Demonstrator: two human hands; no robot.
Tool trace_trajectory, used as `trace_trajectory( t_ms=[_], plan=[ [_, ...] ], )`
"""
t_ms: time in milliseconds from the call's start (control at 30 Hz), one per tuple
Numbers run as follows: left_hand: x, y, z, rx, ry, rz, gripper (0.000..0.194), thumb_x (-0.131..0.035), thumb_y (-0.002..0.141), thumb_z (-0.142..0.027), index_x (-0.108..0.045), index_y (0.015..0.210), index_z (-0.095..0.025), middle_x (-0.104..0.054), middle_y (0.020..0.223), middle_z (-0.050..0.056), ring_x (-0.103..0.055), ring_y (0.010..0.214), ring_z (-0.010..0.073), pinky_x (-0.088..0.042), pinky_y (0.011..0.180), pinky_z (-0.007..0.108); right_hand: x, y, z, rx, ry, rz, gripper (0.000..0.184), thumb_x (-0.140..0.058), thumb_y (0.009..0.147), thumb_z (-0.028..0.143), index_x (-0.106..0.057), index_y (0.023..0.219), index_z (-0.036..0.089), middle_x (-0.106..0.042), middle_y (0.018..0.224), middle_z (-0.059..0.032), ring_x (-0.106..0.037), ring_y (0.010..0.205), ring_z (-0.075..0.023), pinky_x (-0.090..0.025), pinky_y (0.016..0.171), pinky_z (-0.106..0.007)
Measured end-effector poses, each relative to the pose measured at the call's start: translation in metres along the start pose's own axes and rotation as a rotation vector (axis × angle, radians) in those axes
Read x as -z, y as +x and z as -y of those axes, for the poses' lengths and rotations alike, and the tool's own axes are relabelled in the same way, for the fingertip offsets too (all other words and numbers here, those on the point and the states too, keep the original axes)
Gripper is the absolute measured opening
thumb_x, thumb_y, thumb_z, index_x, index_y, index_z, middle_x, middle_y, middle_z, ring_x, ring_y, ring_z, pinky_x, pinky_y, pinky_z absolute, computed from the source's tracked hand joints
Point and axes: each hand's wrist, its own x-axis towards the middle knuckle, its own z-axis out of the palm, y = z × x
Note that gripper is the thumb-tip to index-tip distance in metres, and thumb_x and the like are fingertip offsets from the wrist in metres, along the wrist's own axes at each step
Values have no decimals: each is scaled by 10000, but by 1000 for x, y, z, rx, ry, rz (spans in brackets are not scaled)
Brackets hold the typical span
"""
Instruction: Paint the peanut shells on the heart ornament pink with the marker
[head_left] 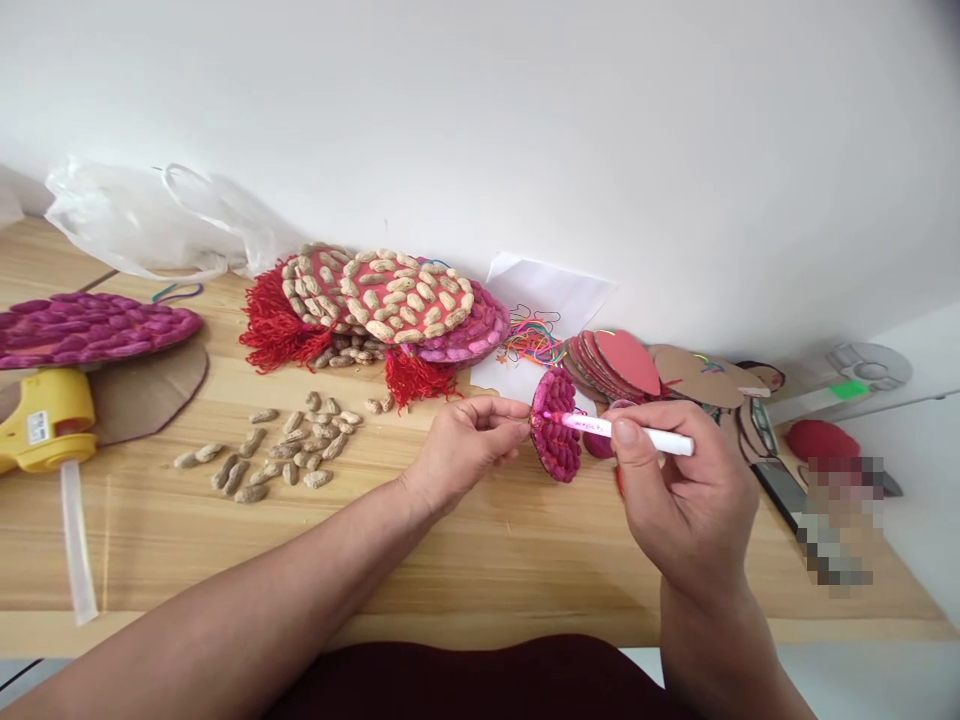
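Between its thumb and fingers, my left hand (472, 445) pinches the edge of a small round disc (561, 455) covered in magenta-coloured peanuts. The disc is tilted up on edge above the table. My right hand (690, 490) grips a white marker pen (630, 432), its pink tip touching the peanuts near the disc's left side. Loose plain peanuts (300, 445) lie on the table left of my left hand. Behind the disc is a stack of red-topped cardboard discs (619, 365).
Peanut-covered discs (409, 295) with red yarn tassels (281, 320) lean near the wall. A yellow glue gun (52, 420) with a glue stick lies at left, by a magenta peanut disc (105, 325). A plastic bag (157, 215), coloured strings (532, 338) and a tape dispenser (847, 385) are at the back.
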Motion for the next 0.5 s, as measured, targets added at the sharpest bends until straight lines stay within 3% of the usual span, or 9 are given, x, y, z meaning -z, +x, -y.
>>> trace_trajectory(
  t_ms=[333, 500],
  plan=[
    [-3, -3, -4, -61, -59, 4, 280, -866, 640, -258, -767, 856, -110, -682, 644, 16, -530, 509, 68, -414, 517, 207, -7, 9, 6, 33, -37, -22, 118, -689, 918, 337, -700, 905, 220, -672, 768, -7, -592, 712, -153, -397, 589, -289],
    [-4, -5, -1, -53, -61, 30, 238, -861, 648, -225, -765, 838, -119, -682, 649, 11, -528, 506, 66, -415, 519, 207, -4, 12, 13, 70, -134, -48, 150, -688, 914, 317, -654, 815, 210, -629, 679, 11, -588, 689, -152, -437, 678, -312]
  ],
)
